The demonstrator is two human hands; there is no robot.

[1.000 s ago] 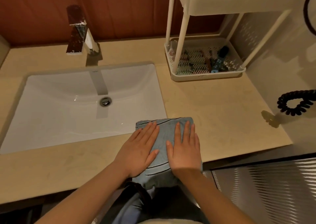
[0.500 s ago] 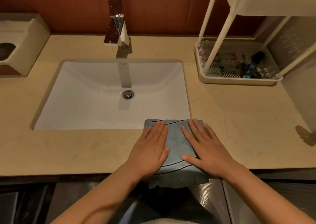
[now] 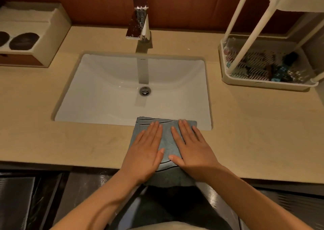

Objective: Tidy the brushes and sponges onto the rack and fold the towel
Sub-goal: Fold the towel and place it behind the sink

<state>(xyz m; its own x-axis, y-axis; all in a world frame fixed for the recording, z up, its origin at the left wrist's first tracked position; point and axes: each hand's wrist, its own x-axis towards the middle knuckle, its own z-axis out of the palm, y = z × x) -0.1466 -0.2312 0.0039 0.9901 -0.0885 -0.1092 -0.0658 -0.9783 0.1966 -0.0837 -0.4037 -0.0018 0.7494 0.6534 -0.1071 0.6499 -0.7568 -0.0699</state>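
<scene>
A folded grey-blue towel (image 3: 166,138) with thin dark stripes lies on the beige counter just in front of the sink, its near end hanging over the counter's front edge. My left hand (image 3: 146,152) lies flat on the towel's left half, fingers straight. My right hand (image 3: 192,149) lies flat on its right half, fingers spread. The white two-tier rack (image 3: 263,83) stands at the back right; its lower tray holds brushes and sponges (image 3: 259,66) in a dim jumble.
The white sink (image 3: 112,89) with a chrome tap (image 3: 140,26) fills the counter's middle. A cream box (image 3: 33,36) with two dark oval openings stands at the back left. Bare counter (image 3: 254,124) stretches right of the towel. Dark cabinet fronts lie below the edge.
The view has swung left, bringing the cream box into sight. Both hands stay flat on the towel; my right hand's fingers have spread and angled outward.
</scene>
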